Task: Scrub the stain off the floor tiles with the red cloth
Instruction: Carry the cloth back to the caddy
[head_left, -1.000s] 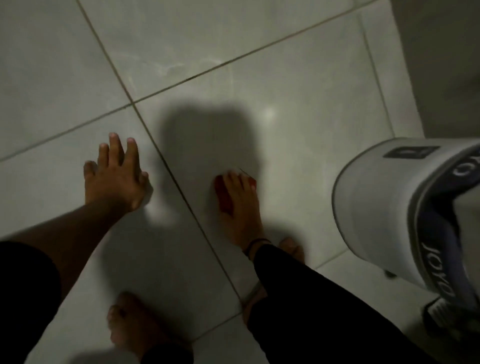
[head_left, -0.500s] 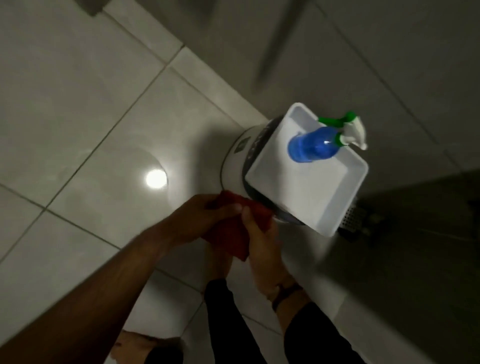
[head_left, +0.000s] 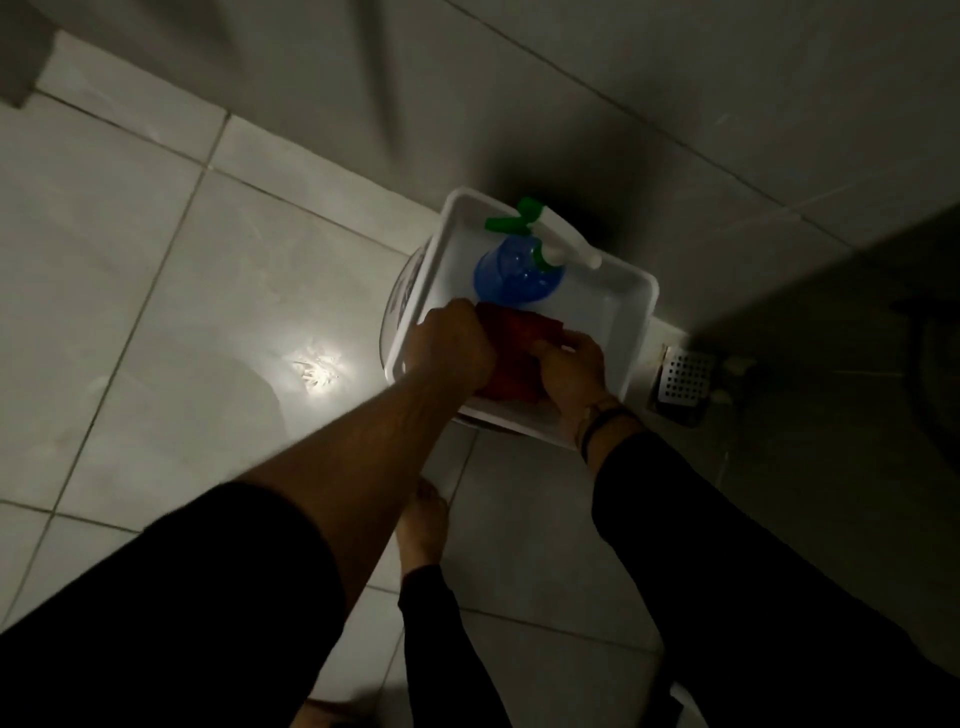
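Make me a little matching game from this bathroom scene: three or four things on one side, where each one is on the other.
1. red cloth
2. spray bottle
3. floor drain
4. white tray

A. set in the floor, right of the tray
B. held by both hands
C. standing inside the tray
D. resting on a round container

Pairs: 1-B, 2-C, 3-A, 4-D

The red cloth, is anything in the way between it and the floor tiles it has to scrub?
Yes. The red cloth is held by the left hand and right hand over the white tray, beside the blue spray bottle. The tray's floor and rim lie between it and the floor tiles; it must be lifted out first.
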